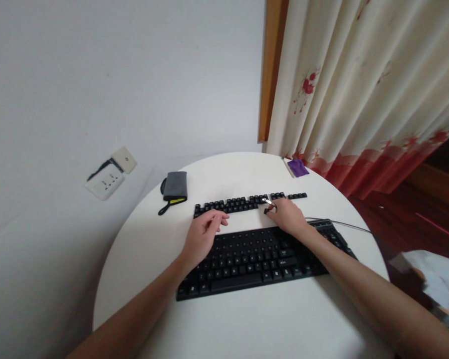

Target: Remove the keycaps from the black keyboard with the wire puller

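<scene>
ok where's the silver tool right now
In the head view, the silver tool is in the right hand, right of centre, its tip by the loose keycaps lined up beyond the black keyboard.

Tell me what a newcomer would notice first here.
Probably the black keyboard lying across the round white table, many of its far keycaps missing. Just beyond it, loose keycaps sit in rows, and the right hand holds a slim metal tool there. Off to the right hangs a cream curtain with red flowers.

Left hand (205,228) loosely half-curled, right hand (287,214) seemingly in a pinch.
</scene>
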A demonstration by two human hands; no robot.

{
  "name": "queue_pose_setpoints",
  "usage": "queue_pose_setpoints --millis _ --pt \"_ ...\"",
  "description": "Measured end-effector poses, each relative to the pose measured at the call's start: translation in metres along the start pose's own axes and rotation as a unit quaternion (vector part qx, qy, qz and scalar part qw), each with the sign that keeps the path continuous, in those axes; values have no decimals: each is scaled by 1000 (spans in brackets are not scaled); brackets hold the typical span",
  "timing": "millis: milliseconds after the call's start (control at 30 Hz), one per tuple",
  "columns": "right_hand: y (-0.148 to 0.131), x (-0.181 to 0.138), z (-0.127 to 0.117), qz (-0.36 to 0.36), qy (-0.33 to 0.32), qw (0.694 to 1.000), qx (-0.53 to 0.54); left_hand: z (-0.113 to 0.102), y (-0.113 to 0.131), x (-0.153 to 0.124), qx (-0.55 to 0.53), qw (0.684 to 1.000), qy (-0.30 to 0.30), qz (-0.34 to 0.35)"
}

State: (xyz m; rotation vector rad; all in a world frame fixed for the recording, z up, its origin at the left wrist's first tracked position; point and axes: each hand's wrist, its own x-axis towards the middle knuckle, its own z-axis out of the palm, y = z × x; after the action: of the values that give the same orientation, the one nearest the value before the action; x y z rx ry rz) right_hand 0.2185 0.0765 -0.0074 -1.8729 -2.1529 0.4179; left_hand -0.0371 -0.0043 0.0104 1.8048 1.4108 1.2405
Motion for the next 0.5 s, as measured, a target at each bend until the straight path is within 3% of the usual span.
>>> queue_pose_setpoints --millis 500 --pt "-6 8 1 40 1 999 -24 -2 4 -2 -6 1000 -8 9"
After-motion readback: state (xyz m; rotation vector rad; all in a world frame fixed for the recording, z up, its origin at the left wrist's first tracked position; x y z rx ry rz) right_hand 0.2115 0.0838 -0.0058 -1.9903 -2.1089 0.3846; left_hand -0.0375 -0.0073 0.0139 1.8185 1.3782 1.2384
